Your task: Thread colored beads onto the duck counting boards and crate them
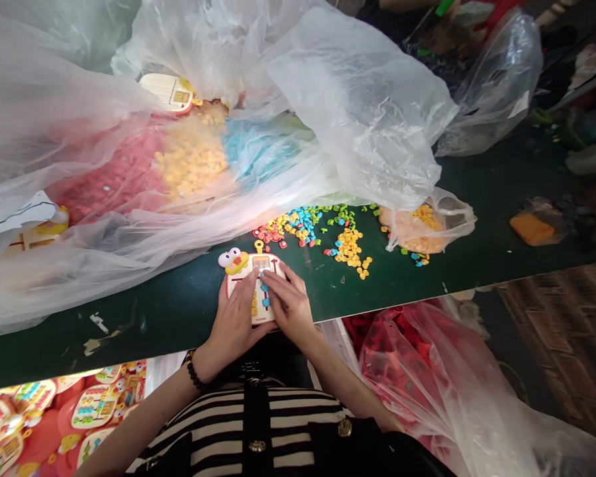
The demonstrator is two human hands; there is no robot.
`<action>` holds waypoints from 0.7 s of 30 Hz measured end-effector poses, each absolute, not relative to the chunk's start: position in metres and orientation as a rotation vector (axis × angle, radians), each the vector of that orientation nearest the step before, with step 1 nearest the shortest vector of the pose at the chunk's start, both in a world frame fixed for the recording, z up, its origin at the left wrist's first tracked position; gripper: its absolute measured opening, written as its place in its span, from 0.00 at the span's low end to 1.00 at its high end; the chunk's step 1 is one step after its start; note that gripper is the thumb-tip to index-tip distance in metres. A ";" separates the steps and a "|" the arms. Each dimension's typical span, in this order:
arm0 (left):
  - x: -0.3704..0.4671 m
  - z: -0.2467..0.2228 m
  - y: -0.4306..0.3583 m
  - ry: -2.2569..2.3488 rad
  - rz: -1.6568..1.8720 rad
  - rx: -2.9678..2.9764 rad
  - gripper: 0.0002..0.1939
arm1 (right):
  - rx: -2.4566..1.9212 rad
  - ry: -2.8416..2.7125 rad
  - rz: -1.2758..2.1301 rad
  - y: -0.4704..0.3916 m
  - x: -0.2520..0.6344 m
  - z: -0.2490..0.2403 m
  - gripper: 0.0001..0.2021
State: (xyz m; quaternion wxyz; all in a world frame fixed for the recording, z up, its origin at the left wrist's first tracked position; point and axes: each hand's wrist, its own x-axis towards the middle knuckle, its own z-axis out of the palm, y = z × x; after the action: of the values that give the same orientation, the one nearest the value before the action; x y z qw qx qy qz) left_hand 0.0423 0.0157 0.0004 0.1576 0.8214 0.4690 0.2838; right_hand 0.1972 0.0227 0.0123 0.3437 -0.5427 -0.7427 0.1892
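Observation:
A cream toy board (261, 314) with a duck-like face (234, 261) at its top left lies at the near edge of the green table. Yellow and blue pieces sit in its slots. My left hand (235, 311) rests over its left side, fingers and thumb around the board. My right hand (291, 301) reaches over the right side, its fingertips pressed together at the upper middle by a small light-blue bit. Loose yellow pieces (348, 246) and mixed coloured pieces (302, 224) lie beyond the board to the right.
Large clear plastic bags (367, 99) cover red, yellow and blue pieces at the back. A small bag (417, 228) of orange pieces sits to the right on the green table (179, 298). Finished-looking toys (94, 405) fill a container below left; red plastic-wrapped items (407, 358) are below right.

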 end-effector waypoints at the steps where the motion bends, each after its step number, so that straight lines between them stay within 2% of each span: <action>1: 0.042 0.001 0.016 1.340 0.810 2.351 0.50 | -1.400 -1.909 0.514 0.022 0.197 0.012 0.17; 4: 0.042 0.003 0.016 1.357 0.763 2.356 0.49 | -1.365 -1.811 0.509 0.023 0.209 0.012 0.16; 8: 0.041 0.005 0.016 1.391 0.667 2.384 0.46 | -1.537 -1.489 0.082 0.037 0.256 0.013 0.14; 11: 0.040 0.005 0.015 1.412 0.657 2.389 0.45 | -1.767 -1.613 -0.110 0.056 0.293 0.013 0.10; 16: 0.041 0.006 0.015 1.398 0.674 2.389 0.44 | -1.957 -1.823 -0.164 0.078 0.315 0.008 0.09; 21: 0.041 0.007 0.015 1.394 0.683 2.367 0.44 | -1.827 -1.739 -0.019 0.081 0.300 0.021 0.09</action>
State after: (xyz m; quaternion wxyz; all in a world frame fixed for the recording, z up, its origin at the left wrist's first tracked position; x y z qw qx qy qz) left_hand 0.0411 0.0147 0.0067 0.1550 0.8262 0.4865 0.2383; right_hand 0.2998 0.0809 0.0206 0.3049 -0.6898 -0.6566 -0.0072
